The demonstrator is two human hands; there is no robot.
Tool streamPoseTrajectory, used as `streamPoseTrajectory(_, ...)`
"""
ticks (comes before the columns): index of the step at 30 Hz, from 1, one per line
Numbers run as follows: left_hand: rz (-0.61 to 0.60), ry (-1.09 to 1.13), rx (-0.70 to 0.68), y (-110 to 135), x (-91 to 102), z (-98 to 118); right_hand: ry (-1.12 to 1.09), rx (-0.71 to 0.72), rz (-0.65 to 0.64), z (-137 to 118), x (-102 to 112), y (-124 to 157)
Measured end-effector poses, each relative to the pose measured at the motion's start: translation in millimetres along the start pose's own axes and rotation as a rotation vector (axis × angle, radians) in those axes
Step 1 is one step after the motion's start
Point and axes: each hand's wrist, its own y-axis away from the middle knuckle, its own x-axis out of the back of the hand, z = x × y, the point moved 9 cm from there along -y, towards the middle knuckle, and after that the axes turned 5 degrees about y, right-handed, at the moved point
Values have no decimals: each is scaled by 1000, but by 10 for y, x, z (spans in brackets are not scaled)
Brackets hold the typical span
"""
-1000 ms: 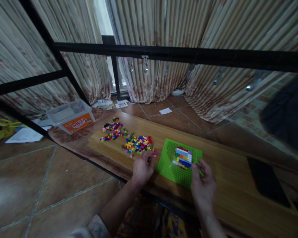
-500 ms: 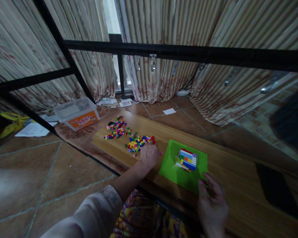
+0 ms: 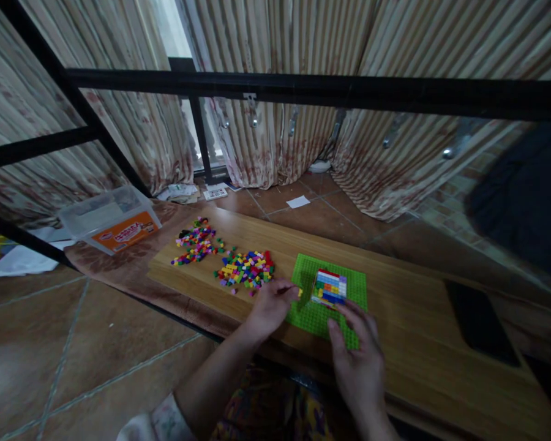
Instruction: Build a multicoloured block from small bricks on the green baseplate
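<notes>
A green baseplate lies on the wooden board and carries a small block of stacked coloured bricks. My left hand rests at the plate's left edge, fingers pinched on something small that I cannot make out. My right hand lies over the plate's near edge, fingers spread and reaching toward the brick block, holding nothing. Two heaps of loose coloured bricks, one nearer and one farther left, lie left of the plate.
A clear plastic box with an orange label stands at the far left of the mat. A black flat object lies on the board at right. A black metal frame crosses in front of striped curtains. Papers lie on the tiled floor.
My left hand has left the nearer brick heap and come to the plate's left edge. My right hand has moved forward from the board's near edge onto the plate.
</notes>
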Motion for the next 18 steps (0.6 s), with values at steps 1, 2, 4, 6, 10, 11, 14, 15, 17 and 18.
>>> streamPoseTrajectory(1,-15,153,75,32,-64,-80,11,40,-29,-66,-40,-23)
streamPoseTrajectory(2,-24,283,147,63,-127,-151,25,75,-57,-119,-80,-44)
streamPoseTrajectory(4,-48,477,267,121,-244,-246,56,121,-101,-176,-153,-82)
streamPoseTrajectory(6,-76,605,347,163,-332,-285,84,146,-120,-190,-204,-116)
streamPoseTrajectory(10,-155,715,425,194,-439,-287,125,197,-147,-206,-270,-181)
streamPoseTrajectory(11,-167,718,427,188,-448,-283,133,210,-156,-214,-281,-198)
streamPoseTrajectory(14,-188,709,416,162,-465,-282,166,263,-165,-252,-285,-248)
streamPoseTrajectory(15,-194,709,416,157,-476,-287,184,289,-166,-270,-285,-260)
streamPoseTrajectory(17,-192,714,424,153,-494,-310,227,349,-158,-303,-283,-278)
streamPoseTrajectory(18,-183,715,427,151,-498,-325,250,378,-152,-313,-286,-285)
